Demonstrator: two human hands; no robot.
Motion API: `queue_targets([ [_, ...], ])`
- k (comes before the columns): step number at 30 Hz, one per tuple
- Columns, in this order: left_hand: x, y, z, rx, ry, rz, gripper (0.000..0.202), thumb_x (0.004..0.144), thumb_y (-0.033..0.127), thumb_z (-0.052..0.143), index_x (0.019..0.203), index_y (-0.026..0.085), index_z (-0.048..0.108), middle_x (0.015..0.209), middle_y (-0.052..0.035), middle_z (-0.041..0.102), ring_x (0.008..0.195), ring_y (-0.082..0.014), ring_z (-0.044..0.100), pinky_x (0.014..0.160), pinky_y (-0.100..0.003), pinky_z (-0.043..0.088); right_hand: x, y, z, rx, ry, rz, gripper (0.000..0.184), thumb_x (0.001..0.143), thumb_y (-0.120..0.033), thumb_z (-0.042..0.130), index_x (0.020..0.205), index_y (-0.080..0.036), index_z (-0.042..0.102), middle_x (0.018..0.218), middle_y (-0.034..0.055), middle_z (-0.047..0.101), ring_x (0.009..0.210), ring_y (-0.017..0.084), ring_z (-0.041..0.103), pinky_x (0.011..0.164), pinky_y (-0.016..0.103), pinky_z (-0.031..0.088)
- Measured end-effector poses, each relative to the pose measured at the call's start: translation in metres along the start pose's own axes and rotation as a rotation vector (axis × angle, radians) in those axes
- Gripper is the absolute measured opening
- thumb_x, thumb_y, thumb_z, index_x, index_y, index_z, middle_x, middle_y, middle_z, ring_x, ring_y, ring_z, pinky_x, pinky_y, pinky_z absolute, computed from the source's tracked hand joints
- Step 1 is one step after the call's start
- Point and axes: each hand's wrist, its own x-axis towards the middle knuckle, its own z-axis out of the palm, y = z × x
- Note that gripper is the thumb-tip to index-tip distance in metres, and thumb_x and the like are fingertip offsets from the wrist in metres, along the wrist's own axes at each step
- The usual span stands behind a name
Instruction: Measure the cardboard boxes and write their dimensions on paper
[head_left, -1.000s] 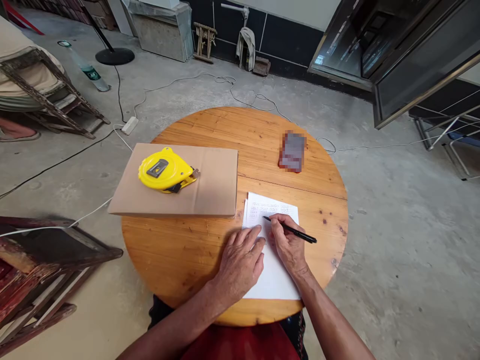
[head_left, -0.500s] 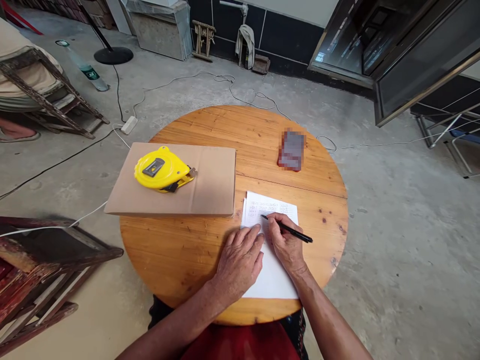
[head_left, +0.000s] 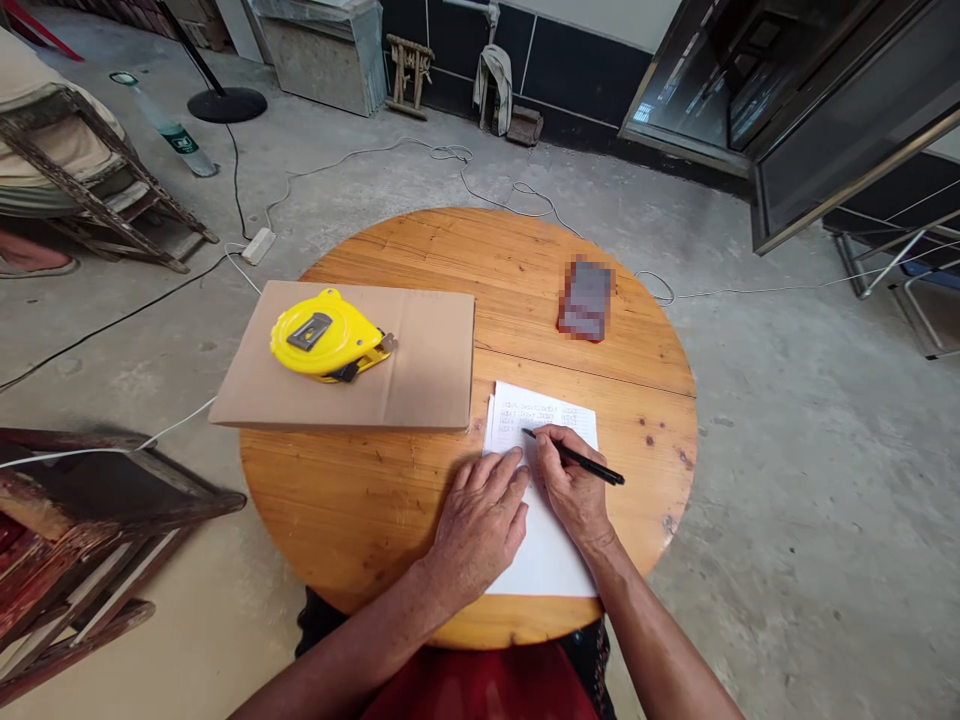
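In my right hand (head_left: 574, 485) is a black pen (head_left: 592, 465), its tip down at the lower lines of handwriting on white paper (head_left: 544, 560). Small rows of writing fill the sheet's upper part; I cannot read them. At least one more sheet shows under its left edge. My left hand (head_left: 484, 510) lies flat with fingers stretched out, partly on the paper's left side and partly on the round wooden table (head_left: 352, 520). Left of the paper, a yellow tape measure (head_left: 326, 335) rests on a closed cardboard box (head_left: 427, 360).
A pixelated dark red object (head_left: 586, 300) lies toward the table's far right. Wooden chairs stand at left, one (head_left: 112, 190) with a person seated. Past the table are a plastic bottle (head_left: 180, 140), a power strip (head_left: 259, 246) and cables on the concrete floor.
The view has shifted very slightly. Both hands stay in place, and the pen tip sits at nearly the same spot on the paper.
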Motion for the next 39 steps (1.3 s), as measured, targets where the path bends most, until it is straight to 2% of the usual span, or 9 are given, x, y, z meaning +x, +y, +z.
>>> queue_targets([
  [19,0.0004,0.0004,-0.0019,-0.012,0.004,-0.007,0.034,0.089,0.019,0.058,0.123,0.017,0.061,0.137,-0.0096,0.06,0.121,-0.028,0.052,0.1,-0.046,0.043,0.0004,0.0005,0.0008,0.006,-0.029,-0.003,0.019,0.093,-0.032,0.056,0.088,-0.021,0.07,0.078,0.0024,0.071,0.065,0.016,0.062,0.061,0.028,0.05],
  [25,0.0,0.0007,-0.0024,-0.008,-0.011,-0.01,0.035,0.089,0.019,0.057,0.124,0.017,0.06,0.139,-0.0088,0.06,0.121,-0.0278,0.052,0.1,-0.046,0.043,-0.0032,0.0043,-0.0003,0.069,0.039,0.084,0.02,0.093,-0.034,0.055,0.087,-0.019,0.069,0.069,0.0006,0.066,0.053,0.013,0.053,0.051,0.026,0.044],
  [30,-0.0005,0.0004,-0.0015,-0.008,-0.014,-0.012,0.035,0.09,0.019,0.056,0.125,0.017,0.06,0.139,-0.0087,0.059,0.121,-0.0279,0.051,0.1,-0.046,0.042,-0.003,0.0036,0.0002,0.103,0.031,0.112,0.021,0.093,-0.035,0.056,0.086,-0.019,0.068,0.068,0.0006,0.065,0.051,0.013,0.051,0.05,0.026,0.043],
  [39,-0.0003,-0.0002,0.0,-0.011,-0.001,-0.018,0.035,0.089,0.02,0.058,0.124,0.019,0.06,0.139,-0.0076,0.059,0.121,-0.028,0.052,0.1,-0.046,0.042,-0.0009,0.0019,0.0003,0.047,0.044,0.054,0.021,0.093,-0.033,0.055,0.086,-0.02,0.07,0.073,0.0018,0.07,0.061,0.016,0.06,0.058,0.028,0.049],
])
